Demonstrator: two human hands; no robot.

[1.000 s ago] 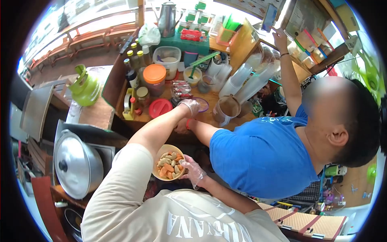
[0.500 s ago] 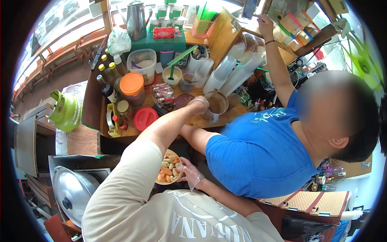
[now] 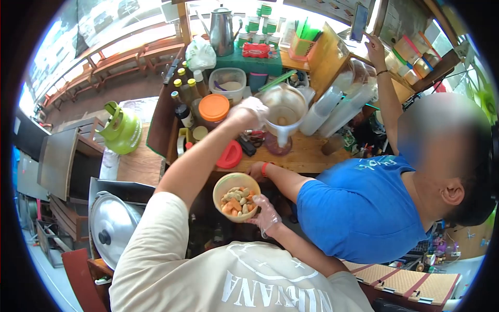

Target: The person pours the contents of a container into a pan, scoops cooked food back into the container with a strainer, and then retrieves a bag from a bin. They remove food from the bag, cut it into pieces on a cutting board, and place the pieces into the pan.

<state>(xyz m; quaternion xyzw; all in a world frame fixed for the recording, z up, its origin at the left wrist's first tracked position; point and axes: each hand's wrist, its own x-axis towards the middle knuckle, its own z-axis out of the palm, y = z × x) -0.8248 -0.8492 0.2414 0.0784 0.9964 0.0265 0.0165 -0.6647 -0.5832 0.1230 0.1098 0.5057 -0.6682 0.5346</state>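
Observation:
My left hand (image 3: 251, 112), in a clear plastic glove, is closed on the left rim of a translucent plastic jug (image 3: 285, 110) with brownish residue inside. The jug is tilted over the counter, its handle towards me, above a dark reddish round dish (image 3: 278, 146). Lower down, my gloved right hand (image 3: 266, 215) grips the right side of a pale yellow bowl (image 3: 225, 185). Beige and orange chunks of food (image 3: 239, 201) fill the bottom of the bowl.
A co-worker in a blue shirt (image 3: 358, 213) stands close on the right, one hand (image 3: 374, 50) raised by a phone (image 3: 358, 22). Bottles (image 3: 183, 112), an orange-lidded jar (image 3: 213, 107) and a red lid (image 3: 229, 155) crowd the counter. A big lidded pot (image 3: 115, 229) stands left.
My left hand has raised and tilted the jug. The bowl in my right hand now shows more fully, clear of my left arm. The view has shifted left.

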